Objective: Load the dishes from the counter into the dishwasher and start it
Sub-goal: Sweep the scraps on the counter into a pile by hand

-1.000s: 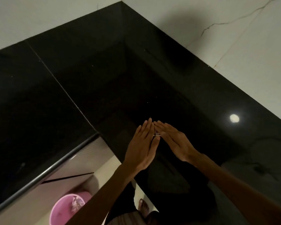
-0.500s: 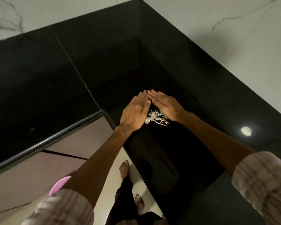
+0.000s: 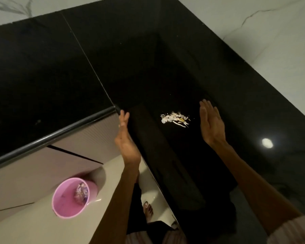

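Glossy black counter (image 3: 165, 59), flaky white scraps (image 3: 174, 118)

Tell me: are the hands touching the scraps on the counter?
No: the left hand and right hand are open, apart from the scraps.

The dark bench (image 3: 148, 50) lies bare around a small heap of scraps (image 3: 174, 118), which sits between the left hand (image 3: 126, 143) and right hand (image 3: 211, 124), apart from both.

Both arms are extended forward; the left hand (image 3: 126, 138) and right hand (image 3: 212, 122) are held apart, fingers straight.
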Available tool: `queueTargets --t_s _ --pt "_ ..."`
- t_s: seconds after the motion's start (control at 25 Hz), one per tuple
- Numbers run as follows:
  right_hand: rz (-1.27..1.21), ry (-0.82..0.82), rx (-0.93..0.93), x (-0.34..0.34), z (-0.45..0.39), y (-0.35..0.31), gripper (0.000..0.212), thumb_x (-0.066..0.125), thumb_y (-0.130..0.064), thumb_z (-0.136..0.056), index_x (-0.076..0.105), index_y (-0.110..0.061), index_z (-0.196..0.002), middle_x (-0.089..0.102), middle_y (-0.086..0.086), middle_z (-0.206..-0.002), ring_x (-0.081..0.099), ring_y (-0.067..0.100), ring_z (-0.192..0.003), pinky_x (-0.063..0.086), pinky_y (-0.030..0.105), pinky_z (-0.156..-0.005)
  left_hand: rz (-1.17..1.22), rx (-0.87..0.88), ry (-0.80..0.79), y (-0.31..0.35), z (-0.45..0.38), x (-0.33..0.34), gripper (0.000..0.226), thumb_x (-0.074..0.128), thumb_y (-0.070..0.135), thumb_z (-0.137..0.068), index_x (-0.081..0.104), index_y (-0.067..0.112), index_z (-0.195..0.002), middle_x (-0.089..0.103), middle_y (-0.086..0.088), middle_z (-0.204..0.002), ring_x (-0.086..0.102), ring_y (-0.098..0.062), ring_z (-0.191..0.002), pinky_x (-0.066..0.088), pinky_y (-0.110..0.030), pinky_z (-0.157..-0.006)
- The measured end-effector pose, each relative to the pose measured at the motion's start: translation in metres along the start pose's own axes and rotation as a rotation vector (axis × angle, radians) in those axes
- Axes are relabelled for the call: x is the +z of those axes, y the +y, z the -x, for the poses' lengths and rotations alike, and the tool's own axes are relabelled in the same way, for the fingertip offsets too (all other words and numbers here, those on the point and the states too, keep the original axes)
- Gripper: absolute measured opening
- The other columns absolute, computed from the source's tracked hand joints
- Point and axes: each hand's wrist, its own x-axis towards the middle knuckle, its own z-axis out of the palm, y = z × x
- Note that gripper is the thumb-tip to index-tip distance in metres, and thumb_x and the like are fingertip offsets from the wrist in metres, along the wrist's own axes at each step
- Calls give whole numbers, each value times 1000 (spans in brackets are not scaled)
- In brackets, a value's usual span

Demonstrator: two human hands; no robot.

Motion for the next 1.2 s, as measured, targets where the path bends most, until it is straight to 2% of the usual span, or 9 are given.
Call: queueTargets --t_s 0.08,0.24,0.4,0.6,0.76,0.92,1.04,1.12,1.2 --pt "244 -57 -113 13 -9 1 65 3 -51 -102 19 -15 -154 12 1 -163 4 8 -149 2 32 -122 266 -136 134 -6 1 -4 52 29 35 -102 42 8 -145 47 -1 -147 46 -13 -134 31 -35 -116" --pt "294 -131 -264 40 -14 -22 62 5 -43 -103 15 -11 -154 11 4 -163 3 11 -150 2 29 -122 702 -277 192 -14 -2 -12 50 26 32 -104 43 6 -144 55 -7 -141 50 -19 -132 36 -33 -111" --pt "288 -101 -397 70 8 -54 64 8 -40 -101 29 -6 -150 26 8 -159 15 15 -149 8 32 -123 907 -346 238 -13 -2 -13 49 27 30 -104 45 4 -141 57 -12 -138 55 -20 -127 48 -31 -102" --pt "250 -36 -497 108 37 -94 57 20 -32 -102 43 -1 -143 40 14 -151 30 20 -145 18 34 -121 1033 -402 217 -21 2 -15 48 29 32 -104 48 5 -139 62 -12 -131 60 -20 -121 46 -33 -104" --pt "279 -91 -680 140 60 -120 51 25 -29 -103 51 -1 -137 46 15 -146 36 22 -142 23 38 -120 1196 -306 47 -32 0 -8 53 36 34 -99 42 7 -145 41 -6 -151 46 -22 -135 32 -40 -113" --pt "134 -224 -594 152 69 -139 62 11 -37 -105 52 -3 -138 47 8 -147 36 16 -142 16 33 -122 1342 -13 205 -30 3 12 49 56 30 -90 58 6 -133 50 -9 -145 40 -20 -138 25 -34 -114" --pt "17 -144 -601 117 73 -130 55 19 -34 -104 41 -5 -145 37 8 -154 23 15 -148 9 36 -123 1171 -254 50 -29 -2 -4 49 29 32 -104 45 8 -144 45 -12 -148 43 -25 -137 26 -40 -114" --pt "36 -39 -396 80 68 -103 58 16 -43 -103 24 -13 -151 21 4 -161 9 12 -150 2 34 -123 981 -496 139 -35 -2 -17 47 28 37 -104 55 13 -135 58 -11 -136 61 -26 -119 42 -41 -104" --pt "245 12 -124 44 57 -58 71 4 -60 -97 5 -17 -154 1 4 -164 -6 13 -150 -3 39 -123 982 -494 149 -32 -2 -21 46 30 38 -103 58 14 -131 63 -9 -129 65 -24 -111 47 -39 -99"
